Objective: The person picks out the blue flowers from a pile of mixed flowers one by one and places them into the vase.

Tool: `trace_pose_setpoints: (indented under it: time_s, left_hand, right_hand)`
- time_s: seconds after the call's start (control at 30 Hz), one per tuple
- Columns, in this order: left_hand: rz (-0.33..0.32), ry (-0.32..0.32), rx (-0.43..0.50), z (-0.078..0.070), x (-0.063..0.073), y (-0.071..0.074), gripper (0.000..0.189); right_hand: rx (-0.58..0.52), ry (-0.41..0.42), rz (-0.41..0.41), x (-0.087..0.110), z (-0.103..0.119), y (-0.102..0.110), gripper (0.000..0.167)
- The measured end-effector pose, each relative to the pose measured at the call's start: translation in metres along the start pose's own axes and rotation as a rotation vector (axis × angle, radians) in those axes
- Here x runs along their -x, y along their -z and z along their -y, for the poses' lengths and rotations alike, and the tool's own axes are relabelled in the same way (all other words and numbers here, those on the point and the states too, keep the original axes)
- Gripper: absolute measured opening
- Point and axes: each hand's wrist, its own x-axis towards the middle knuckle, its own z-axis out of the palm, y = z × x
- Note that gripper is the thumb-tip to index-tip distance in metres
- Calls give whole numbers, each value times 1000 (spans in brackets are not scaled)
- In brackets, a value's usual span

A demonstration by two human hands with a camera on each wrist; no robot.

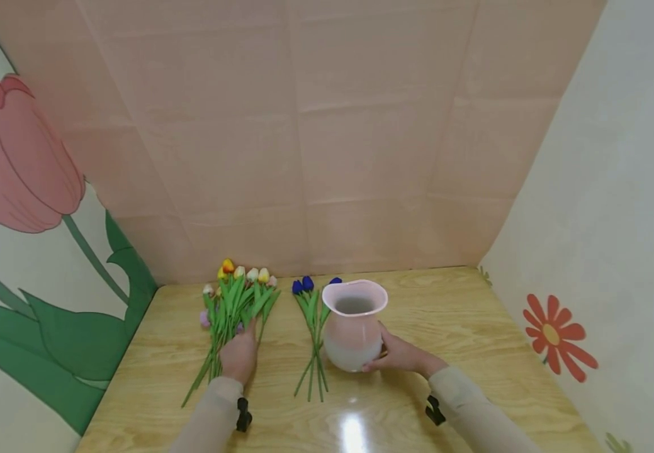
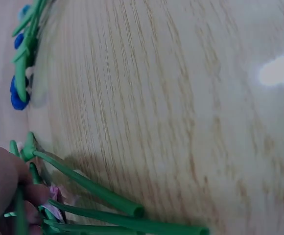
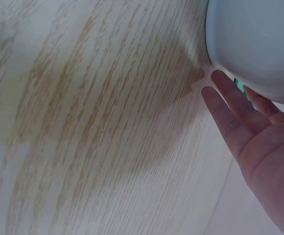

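Observation:
My left hand (image 1: 238, 355) grips green stems in a bunch of artificial tulips (image 1: 230, 314), whose heads are yellow, orange, white and purple. In the left wrist view, the curled fingers (image 2: 36, 193) are at a stem, with other stem ends jutting past them. My right hand (image 1: 403, 352) holds a pink-and-white vase (image 1: 352, 340) at its lower right side, mouth upward. Seen from the right wrist, some fingers (image 3: 237, 110) extend along the white base (image 3: 259, 49); the thumb's full contact is hidden. Blue tulips (image 1: 308, 284) lie between the hands, one partly behind the vase.
A wood-grain table (image 1: 451, 308) bears everything. Behind it hangs a pinkish cloth (image 1: 360, 157). A panel with a large printed tulip (image 1: 26, 151) stands at left, another with a red printed flower (image 1: 553, 333) at right. Light glares off the front tabletop.

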Motion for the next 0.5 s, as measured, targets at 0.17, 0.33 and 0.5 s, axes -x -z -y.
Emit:
trace_pose_setpoints:
  time_s: [0.17, 0.33, 0.5]
  left_hand:
    - [132, 27, -27, -1, -2, 2, 29]
    - [291, 47, -57, -2, -4, 6, 25]
    - [321, 38, -72, -6, -6, 9, 30]
  right_hand:
    - [-6, -2, 3, -1, -1, 0, 107]
    - [-2, -3, 7, -1, -2, 0, 106]
    - [-10, 2, -3, -1, -3, 0, 105]
